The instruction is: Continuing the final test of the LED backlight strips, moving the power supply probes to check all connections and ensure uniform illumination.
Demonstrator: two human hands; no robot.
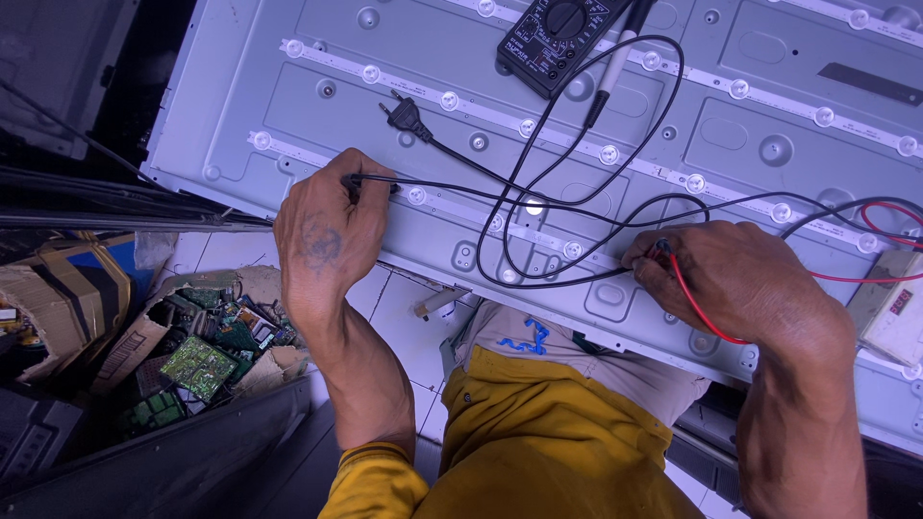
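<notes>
Head view. The left hand [327, 226] is closed, knuckles up, pinching a black probe [370, 181] whose tip rests on the nearest LED strip [452, 204] of the grey backlight panel [750, 58]; the fingertips are hidden under the hand. The right hand [731, 279] is curled shut around a red-leaded probe [661, 252] further along the same strip; the probe body is almost wholly covered by the fingers, so its contact point cannot be made out. A red wire [694, 309] loops out beneath that hand. Black leads [538, 163] trail in loops across the panel to a black multimeter [558, 38], cut off by the top edge. A loose black plug [404, 113] lies on the panel just above the left hand. A pale box with a red display [894, 308] is cut off at the right edge. Below left, a cardboard box of green circuit boards [197, 360] sits on the floor, its contents dim.
</notes>
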